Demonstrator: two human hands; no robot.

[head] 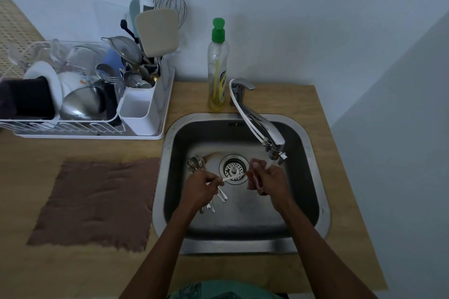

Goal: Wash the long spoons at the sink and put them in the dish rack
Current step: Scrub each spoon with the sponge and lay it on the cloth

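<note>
A light wooden counter [340, 153] runs along a pale wall. A steel sink [243, 246] is set into its right half. At the back left, touching the wall, stands a white dish rack [97, 135] on its tray, full of crockery and utensils. In front of the rack, just left of the sink, a brown cloth [97, 201] lies flat. Behind the sink a soap bottle [217, 75] with a green cap stands upright, just beside the base of a chrome tap [257, 121]

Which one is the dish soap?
Look at the steel sink in the wooden counter. Just behind it, left of the tap, stands the soap bottle. It is the only tall clear bottle, with yellow liquid and a green cap.
</note>
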